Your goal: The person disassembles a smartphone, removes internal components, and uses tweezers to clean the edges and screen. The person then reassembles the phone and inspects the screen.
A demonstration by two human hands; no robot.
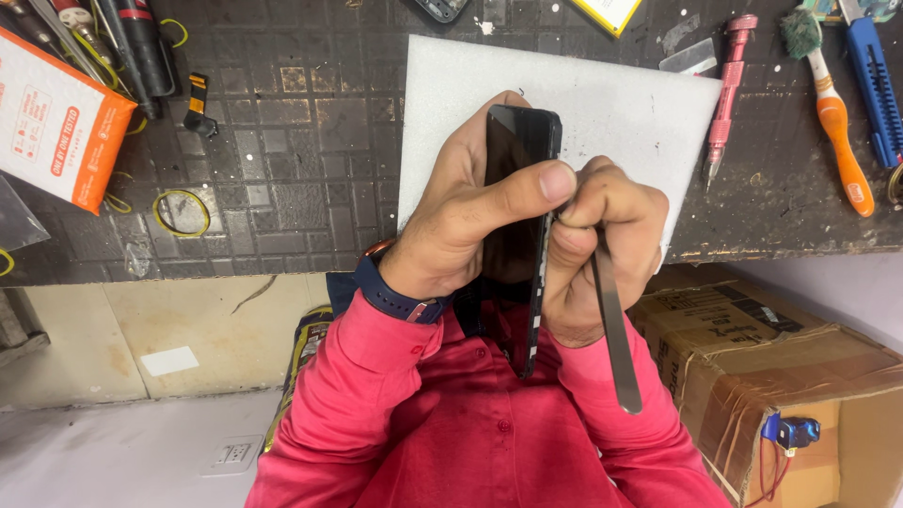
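My left hand [470,212] grips a black smartphone [519,169] held on edge, thumb pressed across its side. My right hand [597,245] is closed around a flat metal pry tool [616,339], whose tip meets the phone's right edge under my left thumb; the handle points down toward my red shirt. Both hands hover over the near edge of a white foam sheet [630,103] on the dark workbench [301,150]. A dark watch sits on my left wrist.
A pink screwdriver [726,94], an orange-handled brush [832,113] and a blue utility knife [875,85] lie to the right. An orange box [56,118], rubber bands and tools sit at left. An open cardboard box [781,376] stands below right.
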